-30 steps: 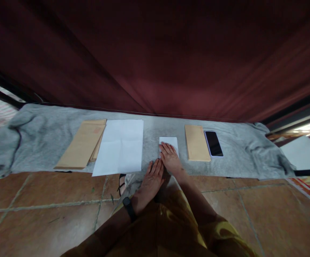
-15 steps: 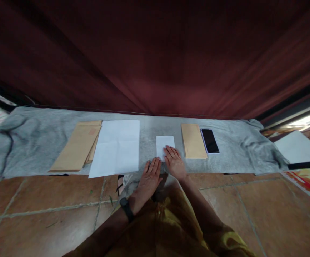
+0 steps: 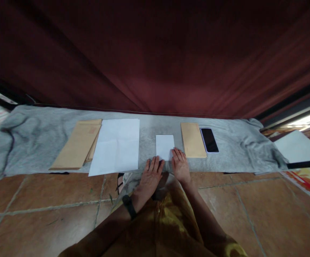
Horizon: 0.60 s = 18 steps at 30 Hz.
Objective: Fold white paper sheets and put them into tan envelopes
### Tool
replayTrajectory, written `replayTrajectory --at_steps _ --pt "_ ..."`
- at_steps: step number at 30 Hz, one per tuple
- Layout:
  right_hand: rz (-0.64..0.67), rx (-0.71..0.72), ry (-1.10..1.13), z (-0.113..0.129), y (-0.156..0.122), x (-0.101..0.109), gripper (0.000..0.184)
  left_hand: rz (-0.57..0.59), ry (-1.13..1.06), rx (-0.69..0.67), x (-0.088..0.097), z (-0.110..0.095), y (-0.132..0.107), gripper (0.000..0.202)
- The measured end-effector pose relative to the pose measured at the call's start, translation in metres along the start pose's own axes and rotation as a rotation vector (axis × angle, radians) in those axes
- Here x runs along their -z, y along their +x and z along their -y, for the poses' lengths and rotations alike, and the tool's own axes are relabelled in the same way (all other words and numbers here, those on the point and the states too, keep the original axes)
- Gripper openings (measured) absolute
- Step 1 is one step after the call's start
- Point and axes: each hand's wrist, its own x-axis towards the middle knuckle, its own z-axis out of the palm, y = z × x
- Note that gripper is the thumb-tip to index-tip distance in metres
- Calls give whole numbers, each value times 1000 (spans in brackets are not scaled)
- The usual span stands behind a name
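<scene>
A small folded sheet of white paper (image 3: 164, 145) lies flat on the grey cloth in front of me. My left hand (image 3: 151, 175), with a dark watch on its wrist, rests with fingers stretched at the paper's near left corner. My right hand (image 3: 180, 165) lies at the paper's right edge, fingers extended near its lower right corner. Neither hand grips anything. To the left is a stack of larger white sheets (image 3: 117, 146) with faint creases. A brown envelope (image 3: 194, 140) lies just right of my right hand.
Several brown envelopes (image 3: 76, 146) overlap left of the white sheets. A phone (image 3: 210, 140) with a dark screen lies beside the right envelope. Grey cloth (image 3: 238, 146) covers the narrow surface, and a dark red curtain (image 3: 155, 71) hangs behind it. Tiled floor (image 3: 235, 207) shows below.
My right hand has slid right and off the middle of the small paper to its right edge, uncovering more of it. My left hand stays at the near left corner.
</scene>
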Motion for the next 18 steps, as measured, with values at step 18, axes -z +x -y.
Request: replayTrajectory --at_steps 18 --pt "21 114 -52 6 -29 2 49 -50 54 -31 -11 -2 -3 58"
